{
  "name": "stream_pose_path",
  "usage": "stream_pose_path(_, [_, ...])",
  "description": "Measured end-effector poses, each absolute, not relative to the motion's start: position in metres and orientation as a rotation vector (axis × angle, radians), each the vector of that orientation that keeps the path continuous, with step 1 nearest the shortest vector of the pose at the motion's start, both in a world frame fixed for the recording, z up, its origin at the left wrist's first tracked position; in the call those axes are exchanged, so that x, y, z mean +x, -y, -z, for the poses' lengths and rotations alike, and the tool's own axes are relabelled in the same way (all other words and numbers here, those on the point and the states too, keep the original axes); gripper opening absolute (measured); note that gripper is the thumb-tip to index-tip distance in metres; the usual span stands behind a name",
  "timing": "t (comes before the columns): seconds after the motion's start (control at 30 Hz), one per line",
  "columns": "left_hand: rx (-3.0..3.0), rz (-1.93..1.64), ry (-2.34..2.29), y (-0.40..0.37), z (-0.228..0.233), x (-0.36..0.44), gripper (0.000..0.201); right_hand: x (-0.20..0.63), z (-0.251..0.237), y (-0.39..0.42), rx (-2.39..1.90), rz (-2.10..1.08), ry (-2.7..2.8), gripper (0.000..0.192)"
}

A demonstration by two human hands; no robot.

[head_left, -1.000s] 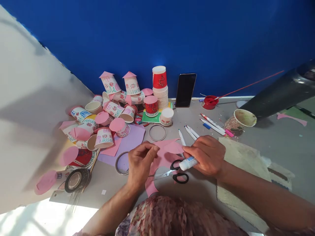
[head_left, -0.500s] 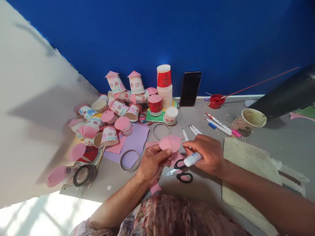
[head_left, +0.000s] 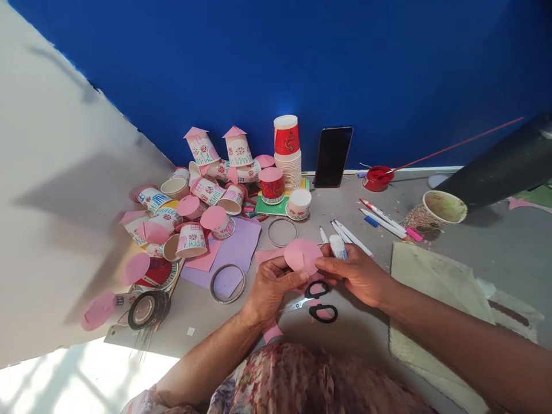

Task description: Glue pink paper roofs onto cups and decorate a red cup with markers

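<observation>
A pink paper circle [head_left: 297,253] with a fold or seam at its middle is pinched between both hands above the table. My left hand [head_left: 278,284] grips its left edge, thumb on top. At the right edge, my right hand [head_left: 360,273] presses the paper with its thumb. A white glue stick [head_left: 337,246] pokes up from among the right hand's fingers, its lower end hidden. Just below the paper lie black-handled scissors [head_left: 321,313], blades partly covered by my left hand. Pink paper scraps [head_left: 272,332] lie under and around them.
At the left are piled decorated paper cups [head_left: 192,238], several with pink paper tops. A cup stack [head_left: 288,172] and a phone [head_left: 334,156] stand by the blue wall. Markers [head_left: 382,221], a patterned cup [head_left: 444,208], a cloth [head_left: 431,299] and tape rings [head_left: 228,283] lie around.
My right hand has turned and taken the circle's right edge, with the glue stick swinging from pointing down-left to upright. The circle has shifted slightly right.
</observation>
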State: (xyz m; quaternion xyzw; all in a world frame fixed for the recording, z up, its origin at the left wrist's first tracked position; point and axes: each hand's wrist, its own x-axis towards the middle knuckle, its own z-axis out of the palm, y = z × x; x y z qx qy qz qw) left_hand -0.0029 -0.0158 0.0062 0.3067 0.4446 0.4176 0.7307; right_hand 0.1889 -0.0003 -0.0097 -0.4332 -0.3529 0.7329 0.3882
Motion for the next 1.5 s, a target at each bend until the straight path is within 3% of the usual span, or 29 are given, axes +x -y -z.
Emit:
stream_pose_path(0.7, [0.571,-0.883,-0.925,0.011,0.003,-0.006,0.037,0.187,0.006,-0.003,-1.068,-2.013,0.851,0.055])
stream_pose_path(0.9, [0.454,-0.972,-0.865,0.006,0.003,-0.004,0.054,0.189,0.007,-0.004,-1.114,-1.975,0.776,0.055])
stream_pose_path(1.1, [0.497,-0.888,-0.896,0.008,0.006,-0.002,0.04,0.188,0.008,-0.004,-1.104,-1.991,0.931,0.052])
stream_pose_path(1.23, [0.452,-0.9,-0.827,0.007,0.009,-0.005,0.047,0.189,0.009,-0.006,-1.116,-1.987,0.906,0.052])
stream_pose_path(1.33, [0.374,-0.894,-0.758,0.003,0.01,-0.009,0.055,0.192,0.009,-0.009,-1.188,-1.83,0.946,0.05])
stream_pose_path(1.5, [0.247,-0.89,-0.753,-0.001,0.01,-0.013,0.048,0.196,0.007,-0.005,-1.377,-1.007,1.602,0.031])
